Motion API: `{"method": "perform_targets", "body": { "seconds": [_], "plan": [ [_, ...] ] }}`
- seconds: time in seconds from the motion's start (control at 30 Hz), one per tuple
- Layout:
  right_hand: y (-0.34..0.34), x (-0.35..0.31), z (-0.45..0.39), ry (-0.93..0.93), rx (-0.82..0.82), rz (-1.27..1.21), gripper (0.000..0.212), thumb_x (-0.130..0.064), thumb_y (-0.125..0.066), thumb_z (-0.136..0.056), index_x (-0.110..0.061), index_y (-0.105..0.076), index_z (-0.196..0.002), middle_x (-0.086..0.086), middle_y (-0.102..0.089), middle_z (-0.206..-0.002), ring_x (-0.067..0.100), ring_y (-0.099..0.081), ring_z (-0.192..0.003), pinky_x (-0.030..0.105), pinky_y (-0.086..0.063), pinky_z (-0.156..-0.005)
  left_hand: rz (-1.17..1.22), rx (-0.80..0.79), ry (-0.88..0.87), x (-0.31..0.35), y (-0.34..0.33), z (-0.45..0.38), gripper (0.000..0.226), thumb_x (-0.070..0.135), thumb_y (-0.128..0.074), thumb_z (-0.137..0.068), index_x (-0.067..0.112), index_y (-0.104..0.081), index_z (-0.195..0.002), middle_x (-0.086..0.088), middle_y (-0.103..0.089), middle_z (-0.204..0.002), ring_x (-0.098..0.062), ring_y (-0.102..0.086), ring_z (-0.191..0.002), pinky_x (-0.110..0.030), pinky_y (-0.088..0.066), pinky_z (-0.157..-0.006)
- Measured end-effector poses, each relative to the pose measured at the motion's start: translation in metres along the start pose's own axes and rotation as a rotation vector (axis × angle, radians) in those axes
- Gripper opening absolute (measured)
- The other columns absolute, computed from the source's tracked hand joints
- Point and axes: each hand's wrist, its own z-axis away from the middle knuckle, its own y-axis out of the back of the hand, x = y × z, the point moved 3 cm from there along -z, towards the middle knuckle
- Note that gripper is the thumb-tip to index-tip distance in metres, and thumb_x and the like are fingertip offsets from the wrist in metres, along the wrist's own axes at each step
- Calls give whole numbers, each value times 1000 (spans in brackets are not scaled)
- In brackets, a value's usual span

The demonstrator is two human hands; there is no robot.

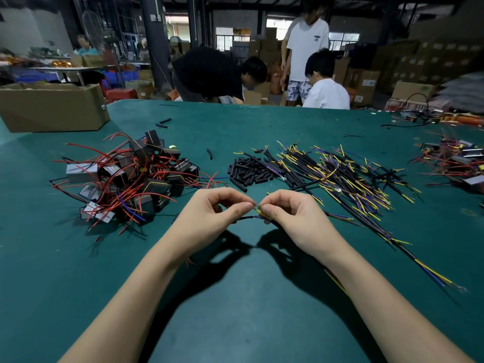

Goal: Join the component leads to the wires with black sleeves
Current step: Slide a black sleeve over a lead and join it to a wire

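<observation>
Head view: left hand (209, 213) and right hand (293, 216) meet fingertip to fingertip, both pinching a thin wire (258, 212) just above the green table (235, 297); sleeves (248, 171) piled beyond

I see two bare forearms, no sleeves in frame. Left hand (209, 213) and right hand (293, 216): no gloves, no rings, no watch below the fingers; short plain nails.
</observation>
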Motion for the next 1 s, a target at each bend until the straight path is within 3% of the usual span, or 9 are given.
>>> {"method": "perform_targets", "body": {
  "seconds": [0.17, 0.3, 0.4, 0.53, 0.73, 0.8, 0.9, 1.0],
  "plan": [
    [-4, -4, 3, -8, -119, -10, 22, 1, -58, -90, -16, -63, -78, -5, -64, -70, 6, -57, -67, 16, -47, -71, 0, 161, 16, -1, 0, -2, 7, 15, -66, -88, 14, -71, -84, 0, -71, -80, -5, -57, -70, -23, -45, -70],
    [-10, -9, 7, -20, -249, -49, 20, 1, -61, -88, -16, -66, -77, -6, -66, -70, 4, -57, -67, 12, -45, -67, -46, 44, 26, -3, -5, -2, 6, 11, -66, -87, 10, -71, -83, -10, -72, -81, -13, -61, -72, -32, -50, -74],
    [-7, -7, 6, -48, -195, -96, 15, -1, -64, -86, -13, -69, -78, -5, -68, -68, 3, -59, -63, 11, -45, -64, -24, 6, 32, -3, -6, 0, 6, 11, -66, -87, 10, -71, -83, -9, -72, -81, -19, -63, -73, -35, -51, -76],
    [1, -3, 3, -79, -75, -115, 3, -3, -69, -83, -6, -67, -82, -5, -68, -62, 2, -60, -56, 8, -41, -53, -2, 17, 42, -3, -6, 0, 5, 15, -67, -86, 16, -70, -82, -3, -69, -77, -10, -56, -68, -30, -47, -72],
    [2, 1, 2, -140, -8, -144, 11, -8, -73, -80, -13, -63, -83, 1, -68, -66, 9, -62, -59, 14, -43, -56, -3, -7, 46, -1, -5, -1, 5, 15, -68, -85, 18, -69, -82, -14, -71, -84, -16, -58, -74, -46, -50, -80],
    [2, 3, 2, -172, -4, -136, 14, -11, -73, -80, -15, -62, -88, 4, -69, -72, 13, -62, -65, 19, -42, -61, -16, -22, 45, -1, -6, -1, 5, 15, -68, -86, 17, -70, -82, -13, -71, -84, -14, -58, -74, -43, -50, -78],
    [1, 1, 2, -125, -33, -135, 8, -7, -70, -83, -13, -68, -86, 2, -70, -72, 8, -63, -63, 12, -43, -58, -30, -35, 45, -3, -6, 0, 6, 17, -67, -87, 14, -70, -82, -5, -69, -75, -9, -55, -67, -32, -46, -70],
    [1, -1, 3, -83, -37, -134, 5, -2, -68, -84, -7, -69, -83, 2, -71, -71, 7, -63, -63, 11, -46, -60, -38, -29, 41, -3, -7, 0, 13, 20, -65, -88, 8, -69, -82, -14, -67, -74, -11, -51, -65, -28, -41, -66]
  ]
}}
